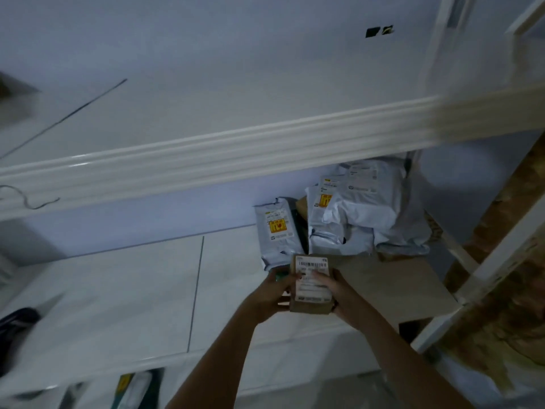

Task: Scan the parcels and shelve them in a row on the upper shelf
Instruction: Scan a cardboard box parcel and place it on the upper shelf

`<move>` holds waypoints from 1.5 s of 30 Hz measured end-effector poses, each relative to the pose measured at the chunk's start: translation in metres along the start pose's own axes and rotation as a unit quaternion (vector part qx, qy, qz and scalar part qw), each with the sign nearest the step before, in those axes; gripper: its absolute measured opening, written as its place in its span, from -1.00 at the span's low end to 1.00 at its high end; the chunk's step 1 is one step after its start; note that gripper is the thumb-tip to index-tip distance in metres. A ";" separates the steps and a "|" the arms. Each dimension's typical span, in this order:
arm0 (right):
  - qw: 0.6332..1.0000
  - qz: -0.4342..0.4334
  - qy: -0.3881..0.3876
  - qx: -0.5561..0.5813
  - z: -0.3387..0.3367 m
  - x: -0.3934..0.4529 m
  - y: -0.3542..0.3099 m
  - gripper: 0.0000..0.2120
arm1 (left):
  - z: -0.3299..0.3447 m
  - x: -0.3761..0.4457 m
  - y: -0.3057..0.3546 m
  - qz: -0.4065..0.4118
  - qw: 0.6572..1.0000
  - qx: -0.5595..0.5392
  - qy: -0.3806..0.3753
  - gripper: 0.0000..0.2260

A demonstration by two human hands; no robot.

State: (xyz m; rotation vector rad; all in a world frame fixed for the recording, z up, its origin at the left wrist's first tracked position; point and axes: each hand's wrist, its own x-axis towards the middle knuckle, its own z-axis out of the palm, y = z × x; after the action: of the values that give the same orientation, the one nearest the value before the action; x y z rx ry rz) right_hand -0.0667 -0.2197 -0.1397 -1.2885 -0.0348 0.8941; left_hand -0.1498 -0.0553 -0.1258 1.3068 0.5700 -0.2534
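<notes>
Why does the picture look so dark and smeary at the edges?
Head view: the light is dim and bluish. The shelf rail smears with motion blur toward the right, and the corners are fuzzy and bent by the wide lens. The brown box in both hands, left hand and right hand, stays fairly sharp.

Upper shelf (pixel 177 119) is wide open; on the lower shelf (pixel 118 290) the left's free, parcels (pixel 348 214) clog the far right.

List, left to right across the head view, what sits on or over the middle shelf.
Dark object at the left edge → left hand → small cardboard parcel held in both hands → right hand → pile of white mailer bags.
</notes>
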 end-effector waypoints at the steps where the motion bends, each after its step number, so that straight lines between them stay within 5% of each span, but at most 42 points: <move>1: 1.000 -0.007 -0.010 0.002 0.012 0.002 0.002 -0.49 | -0.008 -0.008 0.001 0.002 1.000 -0.015 0.020 -0.64; 17: 0.987 -0.033 -0.085 -0.130 0.288 0.004 0.036 -0.61 | -0.237 -0.167 -0.008 0.092 0.980 -0.058 0.166 -0.60; 24: 0.982 -0.052 -0.082 -0.165 0.426 0.002 0.079 -0.83 | -0.363 -0.233 -0.033 0.104 0.962 -0.066 0.245 -0.69; 31: 0.976 -0.015 -0.074 -0.205 0.514 0.029 0.117 -0.47 | -0.443 -0.273 -0.050 0.102 0.935 -0.124 0.315 -0.79; 37: 0.967 0.015 -0.113 -0.229 0.577 0.075 0.140 -0.39 | -0.508 -0.271 -0.048 0.076 0.914 -0.123 0.378 -0.85; 42: 0.964 0.060 -0.119 -0.230 0.611 0.128 0.158 -0.22 | -0.567 -0.258 -0.053 -0.021 0.836 -0.028 0.547 -0.77; 45: 0.965 0.072 -0.135 -0.215 0.619 0.179 0.182 -0.11 | -0.599 -0.258 -0.057 -0.087 0.817 0.040 0.569 -0.85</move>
State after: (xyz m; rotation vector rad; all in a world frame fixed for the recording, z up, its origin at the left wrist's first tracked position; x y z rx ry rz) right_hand -0.3490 0.3867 -0.1689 -1.5744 -0.3711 1.2283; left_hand -0.5446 0.4672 -0.1256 1.4010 1.7131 0.4249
